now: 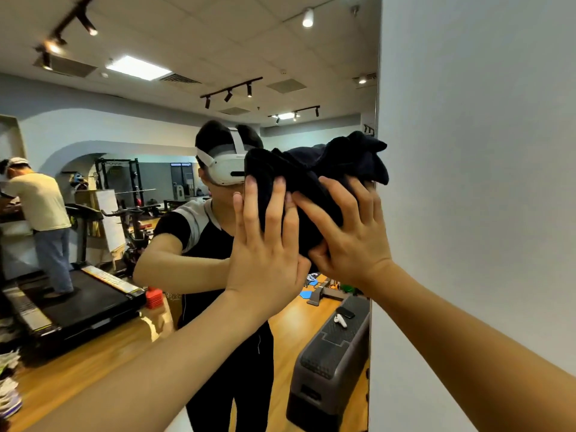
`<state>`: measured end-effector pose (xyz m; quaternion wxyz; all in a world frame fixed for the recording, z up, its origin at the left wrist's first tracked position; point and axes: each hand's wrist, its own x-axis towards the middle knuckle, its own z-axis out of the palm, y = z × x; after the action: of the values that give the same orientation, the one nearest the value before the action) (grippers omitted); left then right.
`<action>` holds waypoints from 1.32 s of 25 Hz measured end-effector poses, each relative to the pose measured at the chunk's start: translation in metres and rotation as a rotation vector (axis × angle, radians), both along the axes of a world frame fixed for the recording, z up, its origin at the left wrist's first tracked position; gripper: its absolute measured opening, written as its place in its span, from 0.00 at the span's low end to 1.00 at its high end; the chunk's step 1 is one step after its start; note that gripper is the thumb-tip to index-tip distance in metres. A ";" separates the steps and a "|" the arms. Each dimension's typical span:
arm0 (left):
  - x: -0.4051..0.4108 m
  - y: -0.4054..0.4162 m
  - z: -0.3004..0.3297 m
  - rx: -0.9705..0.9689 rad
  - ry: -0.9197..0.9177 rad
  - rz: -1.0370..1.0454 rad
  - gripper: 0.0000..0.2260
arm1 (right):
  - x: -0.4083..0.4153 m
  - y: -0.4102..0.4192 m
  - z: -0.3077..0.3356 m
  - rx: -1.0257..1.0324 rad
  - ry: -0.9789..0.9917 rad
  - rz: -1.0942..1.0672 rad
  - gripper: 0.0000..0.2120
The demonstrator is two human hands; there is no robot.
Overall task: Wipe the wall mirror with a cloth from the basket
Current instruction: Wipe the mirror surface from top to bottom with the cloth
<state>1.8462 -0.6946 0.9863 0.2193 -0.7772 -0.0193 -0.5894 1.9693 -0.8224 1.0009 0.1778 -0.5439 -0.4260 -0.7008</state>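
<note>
A mirror [109, 126] fills the left, reflecting a gym: a treadmill [78, 300] on wood floor, ceiling track lights; the left hand [265, 244] presses flat, fingers spread, on a dark cloth [314, 169] against the glass; the right hand [352, 232] does likewise, thumb tucked under; a bare grey wall [483, 151] stands right.

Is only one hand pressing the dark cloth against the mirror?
No, both the left hand and the right hand lie flat on the dark cloth against the mirror.
</note>
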 end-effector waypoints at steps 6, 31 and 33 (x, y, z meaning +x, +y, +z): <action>0.020 -0.020 -0.005 0.015 -0.046 0.030 0.32 | 0.014 -0.016 -0.007 0.031 0.030 0.055 0.24; -0.027 0.009 -0.119 0.064 0.140 0.124 0.34 | -0.014 0.008 -0.147 0.033 0.206 0.009 0.30; -0.035 0.017 -0.115 0.075 0.144 0.147 0.35 | -0.023 0.018 -0.148 0.039 0.218 0.003 0.32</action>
<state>1.8107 -0.6773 0.8713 0.2917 -0.8052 -0.0383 -0.5148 1.9464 -0.8046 0.8531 0.2344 -0.6128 -0.3913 -0.6453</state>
